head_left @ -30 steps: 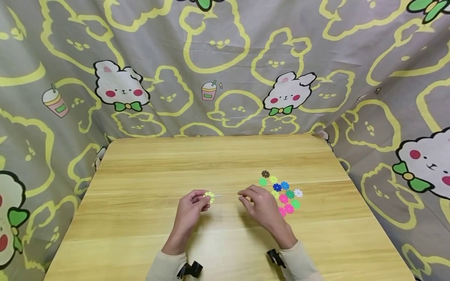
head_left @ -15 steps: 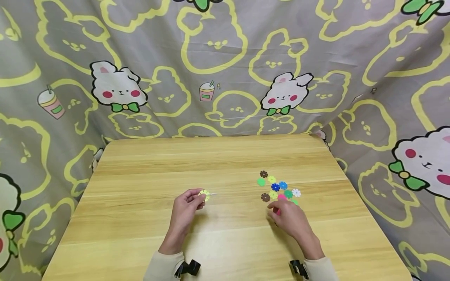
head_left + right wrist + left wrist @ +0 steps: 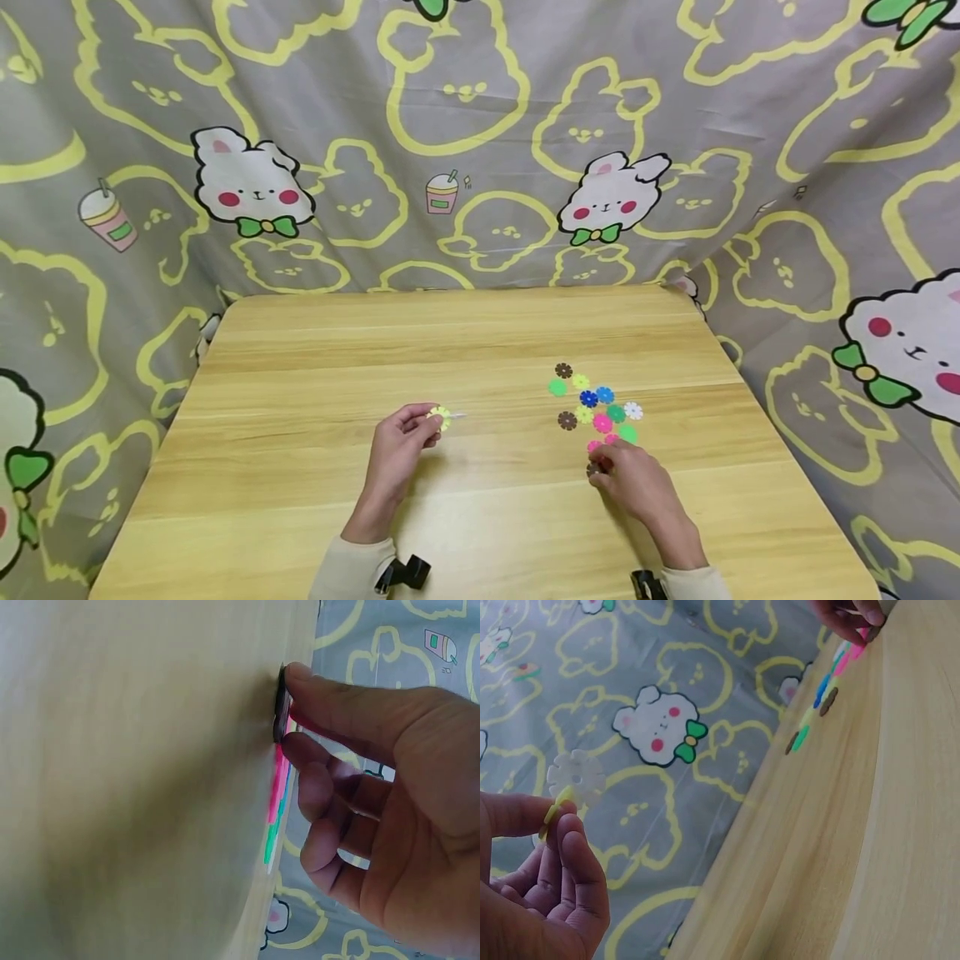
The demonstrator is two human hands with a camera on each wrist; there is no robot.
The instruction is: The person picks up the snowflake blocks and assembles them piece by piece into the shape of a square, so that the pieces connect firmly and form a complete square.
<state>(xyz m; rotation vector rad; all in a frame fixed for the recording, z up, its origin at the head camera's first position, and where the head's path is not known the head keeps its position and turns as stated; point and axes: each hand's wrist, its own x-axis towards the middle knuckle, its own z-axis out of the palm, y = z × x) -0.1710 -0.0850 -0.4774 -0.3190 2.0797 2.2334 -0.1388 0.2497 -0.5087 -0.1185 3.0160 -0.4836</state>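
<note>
Between thumb and index finger, my left hand [image 3: 401, 442] pinches a yellow notched snowflake disc [image 3: 551, 817]. A whitish disc [image 3: 577, 774] is slotted into it crosswise, standing out to the right in the head view. Down at the table, my right hand [image 3: 639, 482] has its thumb and index fingertips at opposite edges of a dark brown snowflake disc [image 3: 280, 709], its other fingers curled. Just beyond these fingers lie pink discs [image 3: 602, 423], partly covered by the hand, and a bright green disc [image 3: 628, 434].
Several more snowflake discs spread over the right of the wooden table [image 3: 315, 367]: a blue disc [image 3: 588, 398], a white disc [image 3: 633, 410], a brown disc [image 3: 567, 421] and others. A patterned curtain [image 3: 480, 233] hangs behind and along both sides.
My right hand has moved right and toward the near side, from beside the left hand to the brown disc, which it now grasps. My left hand still holds the joined discs almost in place.
</note>
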